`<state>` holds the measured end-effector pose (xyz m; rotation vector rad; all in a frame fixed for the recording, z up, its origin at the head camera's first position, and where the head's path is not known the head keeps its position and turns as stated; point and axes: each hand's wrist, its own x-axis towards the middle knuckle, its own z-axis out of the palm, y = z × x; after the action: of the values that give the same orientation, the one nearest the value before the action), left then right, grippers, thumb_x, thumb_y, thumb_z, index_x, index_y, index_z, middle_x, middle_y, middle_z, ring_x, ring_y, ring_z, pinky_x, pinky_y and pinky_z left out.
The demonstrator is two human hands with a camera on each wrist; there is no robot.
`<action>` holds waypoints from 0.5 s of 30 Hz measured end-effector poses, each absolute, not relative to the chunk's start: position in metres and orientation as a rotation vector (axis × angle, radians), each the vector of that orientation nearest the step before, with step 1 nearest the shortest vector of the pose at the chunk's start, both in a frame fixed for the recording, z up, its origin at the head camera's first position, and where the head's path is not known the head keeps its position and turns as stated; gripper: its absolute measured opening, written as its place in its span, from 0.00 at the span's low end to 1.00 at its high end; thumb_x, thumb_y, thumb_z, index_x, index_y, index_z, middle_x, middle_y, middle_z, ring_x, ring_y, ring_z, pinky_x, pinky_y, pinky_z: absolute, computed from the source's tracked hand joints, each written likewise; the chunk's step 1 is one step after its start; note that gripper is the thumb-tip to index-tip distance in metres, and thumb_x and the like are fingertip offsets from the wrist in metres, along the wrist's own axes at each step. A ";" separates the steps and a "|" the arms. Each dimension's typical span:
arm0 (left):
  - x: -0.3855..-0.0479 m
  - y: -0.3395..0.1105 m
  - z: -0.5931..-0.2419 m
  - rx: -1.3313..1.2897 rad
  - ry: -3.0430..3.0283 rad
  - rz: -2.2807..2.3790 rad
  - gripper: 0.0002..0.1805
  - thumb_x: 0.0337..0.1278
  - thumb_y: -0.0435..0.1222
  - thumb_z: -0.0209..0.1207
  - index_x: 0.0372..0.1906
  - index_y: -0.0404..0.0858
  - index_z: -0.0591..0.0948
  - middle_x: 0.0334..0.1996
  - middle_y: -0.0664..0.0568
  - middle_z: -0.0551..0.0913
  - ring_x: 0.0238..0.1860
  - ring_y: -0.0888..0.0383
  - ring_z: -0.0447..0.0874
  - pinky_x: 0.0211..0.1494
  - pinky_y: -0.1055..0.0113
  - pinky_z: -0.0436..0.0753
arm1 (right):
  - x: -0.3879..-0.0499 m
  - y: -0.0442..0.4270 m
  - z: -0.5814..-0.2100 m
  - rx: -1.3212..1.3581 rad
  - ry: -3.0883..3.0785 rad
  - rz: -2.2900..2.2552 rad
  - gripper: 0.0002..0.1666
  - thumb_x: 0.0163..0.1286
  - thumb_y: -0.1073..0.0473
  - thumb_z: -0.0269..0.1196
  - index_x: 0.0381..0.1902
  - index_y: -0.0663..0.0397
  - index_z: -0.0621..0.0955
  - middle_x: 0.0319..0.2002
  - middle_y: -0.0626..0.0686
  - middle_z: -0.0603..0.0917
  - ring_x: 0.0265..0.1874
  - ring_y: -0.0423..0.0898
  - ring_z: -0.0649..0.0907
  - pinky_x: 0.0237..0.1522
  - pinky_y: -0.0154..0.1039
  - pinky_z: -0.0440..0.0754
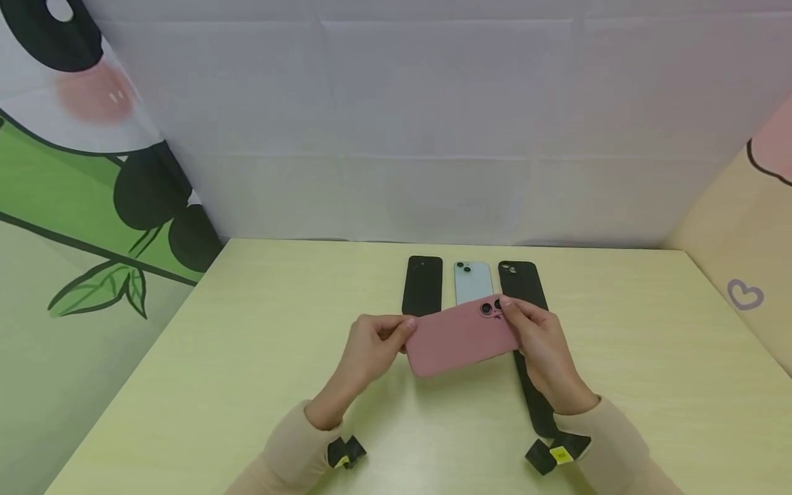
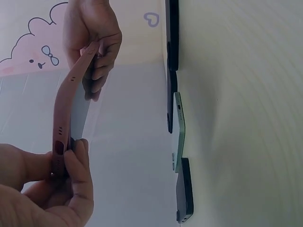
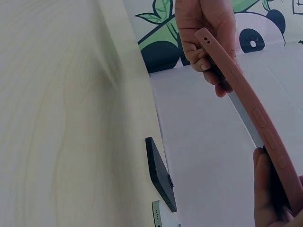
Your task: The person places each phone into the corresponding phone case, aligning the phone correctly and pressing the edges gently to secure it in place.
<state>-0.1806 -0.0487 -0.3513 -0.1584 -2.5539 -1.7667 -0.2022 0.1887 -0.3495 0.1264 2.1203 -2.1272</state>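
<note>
A pink phone case with a camera cut-out is held above the table between both hands, back facing up. My left hand pinches its left end between thumb and fingers. With thumb and fingers, my right hand grips the end by the camera cut-out. In the wrist views the pink case looks bowed, and something dark shows along its inner side near the hands; whether a phone sits inside I cannot tell. Behind it lie a black phone, a light blue phone and another black phone.
A long black object lies under my right wrist, partly covered by it. The pale yellow table meets a white backdrop behind the phones. Printed side walls stand to the left and right.
</note>
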 end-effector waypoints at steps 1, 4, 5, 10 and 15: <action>-0.181 -0.049 -0.351 -0.153 -2.553 -1.762 0.10 0.57 0.36 0.59 0.40 0.36 0.85 0.27 0.44 0.86 0.22 0.61 0.82 0.21 0.73 0.72 | -0.202 0.189 -0.350 0.116 2.121 -2.125 0.29 0.69 0.48 0.52 0.60 0.63 0.70 0.38 0.40 0.79 0.36 0.33 0.79 0.40 0.26 0.78; -0.181 -0.050 -0.351 -0.137 -2.548 -1.775 0.10 0.56 0.36 0.59 0.40 0.35 0.85 0.28 0.43 0.86 0.22 0.60 0.82 0.22 0.73 0.72 | -0.202 0.188 -0.350 0.087 2.134 -2.112 0.30 0.69 0.47 0.52 0.59 0.63 0.70 0.37 0.41 0.79 0.34 0.34 0.79 0.40 0.27 0.78; -0.181 -0.051 -0.352 -0.135 -2.542 -1.795 0.10 0.56 0.36 0.59 0.40 0.35 0.85 0.29 0.43 0.86 0.22 0.60 0.82 0.23 0.72 0.74 | -0.202 0.188 -0.351 0.075 2.145 -2.102 0.30 0.69 0.46 0.52 0.59 0.63 0.70 0.38 0.42 0.79 0.35 0.34 0.79 0.40 0.27 0.78; -0.184 -0.053 -0.353 -0.100 -2.525 -1.934 0.11 0.56 0.35 0.59 0.40 0.32 0.84 0.32 0.40 0.86 0.24 0.61 0.83 0.32 0.69 0.81 | -0.201 0.187 -0.351 0.054 2.165 -2.091 0.29 0.69 0.47 0.51 0.58 0.64 0.70 0.39 0.42 0.77 0.38 0.34 0.78 0.41 0.26 0.78; -0.186 -0.054 -0.354 0.001 -2.521 -2.073 0.11 0.56 0.34 0.59 0.40 0.31 0.84 0.31 0.41 0.86 0.25 0.61 0.82 0.38 0.66 0.81 | -0.200 0.188 -0.348 0.070 2.145 -2.126 0.28 0.68 0.50 0.54 0.57 0.68 0.72 0.32 0.39 0.81 0.31 0.33 0.80 0.35 0.28 0.80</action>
<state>-0.1858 -0.0541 -0.3541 0.0009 -2.5210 -2.0728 -0.1998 0.1878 -0.3479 0.0698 2.1446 -2.1255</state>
